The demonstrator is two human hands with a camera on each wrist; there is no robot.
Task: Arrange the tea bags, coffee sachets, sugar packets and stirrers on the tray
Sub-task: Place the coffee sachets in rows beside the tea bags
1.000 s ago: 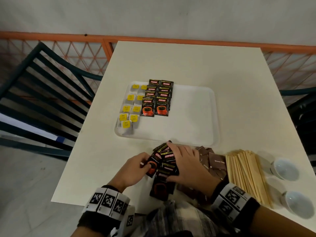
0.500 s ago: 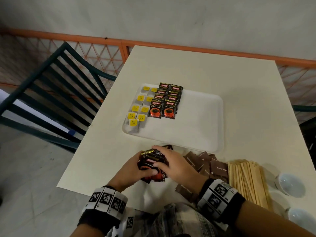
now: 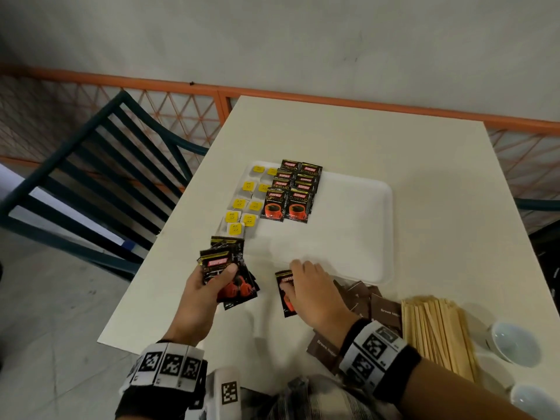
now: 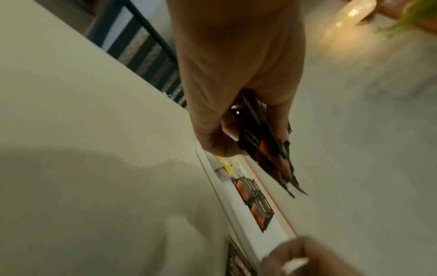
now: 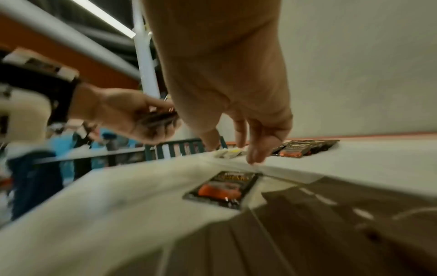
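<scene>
At the left end of the white tray (image 3: 375, 225), yellow-tagged tea bags (image 3: 244, 204) lie in 2 columns, with 2 overlapping columns of black coffee sachets (image 3: 288, 192) just beside them. Nearer me, over the desk (image 3: 424, 165), the left hand (image 3: 206, 286) grasps a fanned bundle of sachets (image 3: 225, 265), thumb across the top one. These foil packs look light, thin and slick, so I judge a loose fan could slide apart; a pinch across the middle, as here, seems safest. Further right, the right hand (image 3: 315, 294) hovers with its fingers relaxed and spread over a single sachet (image 3: 285, 294) lying flat against the tray's near rim; whether the fingertips touch it I cannot tell. A flat pack like that probably needs an edge lifted first. Right again sit brown sugar packets (image 3: 385, 309), partly hidden by the wrist, then a sheaf of wooden stirrers (image 3: 436, 331), stiff and light. 2 pale cups (image 3: 512, 344) are cut off at the corner. Both wrist views are blurred.
</scene>
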